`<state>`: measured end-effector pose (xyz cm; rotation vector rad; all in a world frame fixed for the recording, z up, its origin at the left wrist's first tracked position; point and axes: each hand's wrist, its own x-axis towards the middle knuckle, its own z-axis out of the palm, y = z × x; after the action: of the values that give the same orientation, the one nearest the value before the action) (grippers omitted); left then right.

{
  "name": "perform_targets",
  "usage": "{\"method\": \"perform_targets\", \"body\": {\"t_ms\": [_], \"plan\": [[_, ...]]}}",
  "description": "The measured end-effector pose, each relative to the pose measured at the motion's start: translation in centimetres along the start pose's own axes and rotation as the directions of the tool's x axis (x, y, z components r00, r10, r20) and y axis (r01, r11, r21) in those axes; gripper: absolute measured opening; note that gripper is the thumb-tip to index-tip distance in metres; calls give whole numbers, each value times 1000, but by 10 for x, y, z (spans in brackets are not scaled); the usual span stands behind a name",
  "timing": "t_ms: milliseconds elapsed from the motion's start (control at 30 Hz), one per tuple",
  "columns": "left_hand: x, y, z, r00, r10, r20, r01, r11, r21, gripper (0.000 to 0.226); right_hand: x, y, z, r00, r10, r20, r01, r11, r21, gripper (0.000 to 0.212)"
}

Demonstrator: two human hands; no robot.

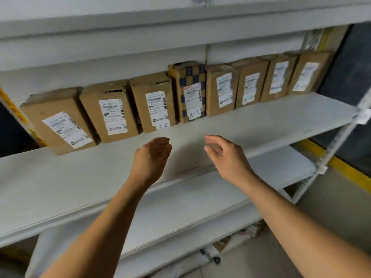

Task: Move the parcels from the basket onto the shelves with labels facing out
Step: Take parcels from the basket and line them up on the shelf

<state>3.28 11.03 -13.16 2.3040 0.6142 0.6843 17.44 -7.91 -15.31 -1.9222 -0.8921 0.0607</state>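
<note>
Eight parcels stand upright in a row at the back of the white shelf (261, 121), side by side, white labels facing out. Seven are plain brown cardboard; the fourth from the left, the checkered parcel (189, 91), is patterned blue and tan and marked "A-1". The parcel to its left (153, 101) carries a tag reading "A-2". Other label print is too blurred to read. The left hand (151, 157) and right hand (224, 153) hover over the shelf's front, each grip loosely spread, holding nothing.
</note>
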Motion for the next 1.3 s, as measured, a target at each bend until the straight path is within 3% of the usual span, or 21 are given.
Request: {"method": "perform_targets", "body": {"t_ms": [267, 367, 500, 600, 733, 900, 1000, 1133, 1300], "plan": [[-11, 130, 157, 941, 233, 245, -223, 972, -70, 25, -88, 95, -157, 946, 262, -192, -278, 959, -58, 40], [-15, 170, 219, 893, 309, 328, -283, 951, -126, 23, -121, 136, -197, 874, 367, -319, -405, 912, -59, 40], [-28, 211, 311, 778, 327, 536, -245, 944, -220, 33, -175, 193, -237, 753, 517, -406, -589, 805, -67, 38], [-43, 232, 381, 647, 374, 665, -270, 927, -259, 36, -218, 231, -259, 624, 629, -463, -726, 686, -47, 43], [-78, 254, 472, 435, 387, 813, -302, 913, -273, 42, -283, 270, -279, 386, 770, -507, -880, 473, 49, 40], [-140, 276, 569, 215, 379, 900, -349, 890, -292, 44, -358, 301, -293, 127, 830, -543, -930, 291, 226, 50], [-183, 280, 609, 114, 337, 935, -380, 884, -272, 49, -395, 318, -302, 8, 852, -523, -932, 196, 305, 53], [-233, 282, 655, 36, 272, 962, -422, 876, -233, 59, -433, 360, -315, -58, 881, -470, -915, 142, 379, 58], [-272, 265, 710, 84, 186, 979, -413, 901, -136, 67, -457, 427, -323, -32, 929, -368, -896, 136, 422, 65]]}}
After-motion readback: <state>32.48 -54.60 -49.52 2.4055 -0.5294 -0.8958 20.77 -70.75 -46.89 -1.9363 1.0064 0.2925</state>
